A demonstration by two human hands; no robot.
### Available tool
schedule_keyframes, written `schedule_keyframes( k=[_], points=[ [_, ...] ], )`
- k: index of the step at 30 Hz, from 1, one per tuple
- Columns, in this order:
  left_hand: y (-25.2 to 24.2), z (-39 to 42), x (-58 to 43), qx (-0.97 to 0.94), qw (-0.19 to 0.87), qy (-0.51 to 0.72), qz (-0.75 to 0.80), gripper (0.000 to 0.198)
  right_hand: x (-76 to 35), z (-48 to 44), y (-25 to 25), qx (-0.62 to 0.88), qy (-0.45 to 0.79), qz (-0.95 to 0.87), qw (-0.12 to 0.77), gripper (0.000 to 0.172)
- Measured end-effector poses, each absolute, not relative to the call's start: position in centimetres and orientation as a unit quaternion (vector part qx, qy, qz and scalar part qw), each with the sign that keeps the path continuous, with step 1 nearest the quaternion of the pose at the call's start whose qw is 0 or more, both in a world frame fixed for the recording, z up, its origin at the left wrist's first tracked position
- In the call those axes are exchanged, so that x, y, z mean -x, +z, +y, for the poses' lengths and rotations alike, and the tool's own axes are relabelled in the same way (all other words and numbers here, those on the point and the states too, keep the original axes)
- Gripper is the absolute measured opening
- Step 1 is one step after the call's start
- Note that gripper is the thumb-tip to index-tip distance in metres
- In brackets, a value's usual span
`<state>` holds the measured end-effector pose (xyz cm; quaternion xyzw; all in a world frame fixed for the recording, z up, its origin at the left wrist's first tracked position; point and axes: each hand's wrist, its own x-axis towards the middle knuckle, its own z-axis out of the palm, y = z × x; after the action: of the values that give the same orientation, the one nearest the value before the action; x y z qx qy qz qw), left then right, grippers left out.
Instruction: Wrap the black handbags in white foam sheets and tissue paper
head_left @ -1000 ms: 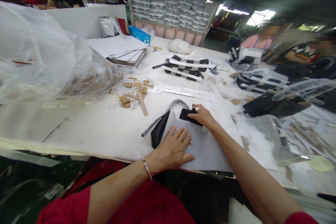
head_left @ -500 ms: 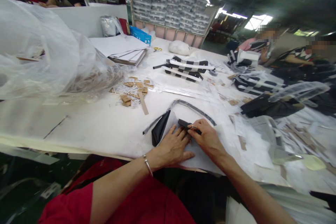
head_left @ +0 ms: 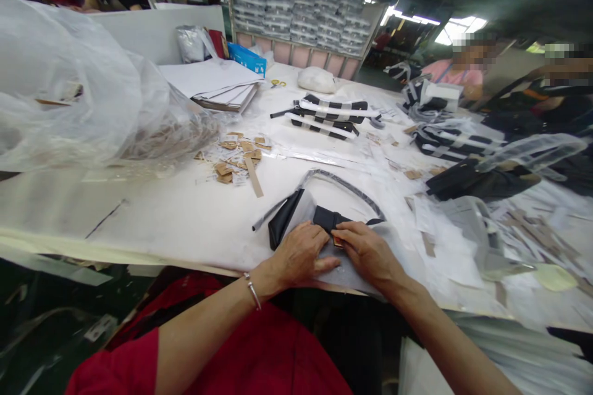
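A small black bag (head_left: 283,220) lies at the near edge of the white table (head_left: 176,222), partly wrapped in pale grey tissue paper (head_left: 306,207). Its thin strap (head_left: 345,186) arcs away behind it. My left hand (head_left: 301,253) presses down on the paper-covered bag, fingers curled at its black flap (head_left: 327,218). My right hand (head_left: 368,253) meets it from the right and pinches a small brown tag (head_left: 337,241) at the flap.
A big clear plastic sack (head_left: 78,92) fills the left. Brown paper tags (head_left: 236,160) lie scattered mid-table, with a stack of white sheets (head_left: 217,83) behind. Striped black-and-white bags (head_left: 328,117) sit farther back. Other people sit at the far right by a black bag (head_left: 467,180).
My right hand drew back from the far side of the bag toward my left hand. The black flap now shows more, and the strap lies arced on the table.
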<state>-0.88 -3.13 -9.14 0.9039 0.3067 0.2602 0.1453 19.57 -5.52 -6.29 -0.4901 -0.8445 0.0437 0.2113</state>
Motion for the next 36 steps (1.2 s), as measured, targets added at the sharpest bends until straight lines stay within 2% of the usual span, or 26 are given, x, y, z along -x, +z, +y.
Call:
schedule_keyframes(
  k=[13, 19, 25, 36],
  points=[
    [-9.3, -3.0, 1.1, -0.922, 0.135, 0.246, 0.268, 0.029, -20.1, -4.6, -6.2, 0.520, 0.033, -0.844, 0.129, 0.033],
    [-9.8, -3.2, 1.2, -0.898, 0.172, 0.267, 0.303, 0.041, -19.5, -5.2, -5.8, 0.519, 0.017, -0.847, 0.116, 0.032],
    [-9.4, -2.9, 1.0, -0.927, 0.144, 0.225, 0.262, 0.025, -20.1, -5.1, -7.0, 0.528, 0.046, -0.827, 0.190, 0.036],
    [-9.8, -3.0, 0.9, -0.922, 0.143, 0.237, 0.269, 0.025, -20.2, -5.7, -7.6, 0.546, 0.107, -0.790, 0.256, 0.023]
  ],
)
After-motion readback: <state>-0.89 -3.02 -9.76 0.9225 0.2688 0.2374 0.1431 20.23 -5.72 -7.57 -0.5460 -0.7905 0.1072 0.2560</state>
